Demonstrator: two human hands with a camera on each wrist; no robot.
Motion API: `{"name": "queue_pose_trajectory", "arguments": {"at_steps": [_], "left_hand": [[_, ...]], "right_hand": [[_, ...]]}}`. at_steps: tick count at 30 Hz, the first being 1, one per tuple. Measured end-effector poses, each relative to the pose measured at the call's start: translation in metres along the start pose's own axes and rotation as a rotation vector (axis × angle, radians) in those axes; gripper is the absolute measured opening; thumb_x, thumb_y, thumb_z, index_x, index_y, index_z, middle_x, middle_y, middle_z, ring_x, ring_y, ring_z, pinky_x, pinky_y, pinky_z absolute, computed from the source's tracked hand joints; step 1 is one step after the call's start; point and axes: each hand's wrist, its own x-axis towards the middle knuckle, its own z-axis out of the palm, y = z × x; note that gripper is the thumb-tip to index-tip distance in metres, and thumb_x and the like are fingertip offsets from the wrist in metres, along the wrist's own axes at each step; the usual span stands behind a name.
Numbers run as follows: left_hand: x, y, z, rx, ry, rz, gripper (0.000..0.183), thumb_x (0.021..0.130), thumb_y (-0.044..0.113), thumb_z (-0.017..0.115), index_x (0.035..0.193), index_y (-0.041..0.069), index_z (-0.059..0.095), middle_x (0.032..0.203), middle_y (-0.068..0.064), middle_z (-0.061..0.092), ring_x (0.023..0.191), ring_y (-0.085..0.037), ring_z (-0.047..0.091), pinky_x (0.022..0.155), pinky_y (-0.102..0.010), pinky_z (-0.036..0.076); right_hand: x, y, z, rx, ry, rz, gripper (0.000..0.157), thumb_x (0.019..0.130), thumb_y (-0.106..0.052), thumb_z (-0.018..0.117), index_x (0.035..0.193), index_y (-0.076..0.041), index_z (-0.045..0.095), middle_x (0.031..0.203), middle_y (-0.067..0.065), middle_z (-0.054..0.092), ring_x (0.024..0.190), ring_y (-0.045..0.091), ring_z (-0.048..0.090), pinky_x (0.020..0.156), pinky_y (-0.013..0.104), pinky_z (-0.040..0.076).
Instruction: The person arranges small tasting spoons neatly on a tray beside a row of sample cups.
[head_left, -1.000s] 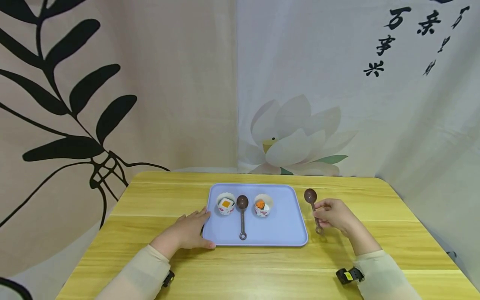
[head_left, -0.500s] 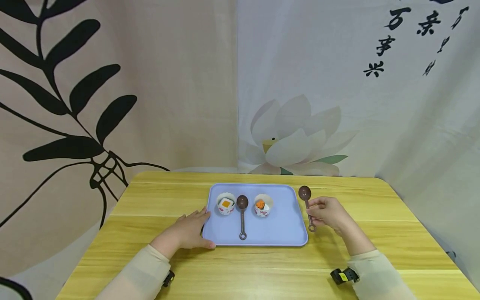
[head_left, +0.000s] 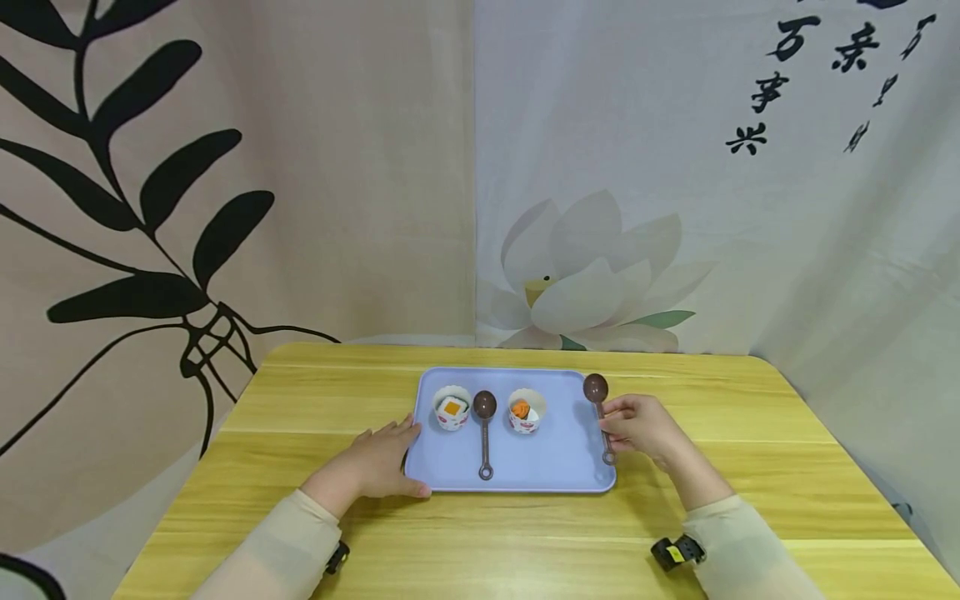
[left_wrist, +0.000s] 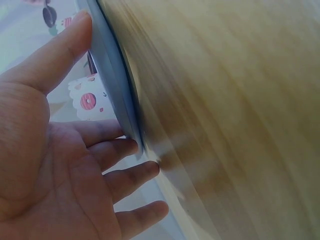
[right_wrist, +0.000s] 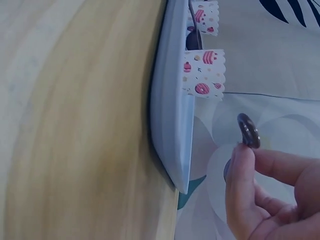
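My right hand (head_left: 642,432) pinches a brown spoon (head_left: 596,388) by its handle, held upright over the right edge of a pale blue tray (head_left: 557,468). In the right wrist view, the ring end of that spoon (right_wrist: 248,131) shows above the thumb and index finger. At the tray's left side my left hand (head_left: 375,463) rests with fingers spread. The left wrist view shows its thumb and fingertips against the tray rim (left_wrist: 116,75). A second brown spoon (head_left: 484,407) lies on the tray between two patterned paper cups, the left cup (head_left: 452,422) and the right cup (head_left: 524,424).
The left cup holds a white and yellow piece (head_left: 452,407), the right one an orange and white piece (head_left: 520,408). A wooden table (head_left: 480,546) carries the tray. Behind its far edge hangs a curtain (head_left: 375,208) with printed leaves and a lotus.
My right hand has carried its spoon leftward, from beside the tray to over its right edge. The left hand, tray, cups and other spoon have stayed in place.
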Motion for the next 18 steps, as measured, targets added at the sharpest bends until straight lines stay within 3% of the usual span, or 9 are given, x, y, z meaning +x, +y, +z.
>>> {"name": "queue_pose_trajectory", "arguments": {"at_steps": [18], "left_hand": [[0.000,0.000,0.000,-0.001,0.002,0.006,0.104,0.065,0.060,0.071,0.141,0.000,0.033,0.149,-0.016,0.023,0.133,-0.039,0.028,0.104,-0.061,0.018]], "right_hand": [[0.009,0.006,0.022,-0.006,-0.017,0.017,0.029,0.083,0.000,0.065,0.108,0.010,0.055,0.082,0.011,0.062,0.062,0.017,0.059,0.059,0.034,0.055]]}}
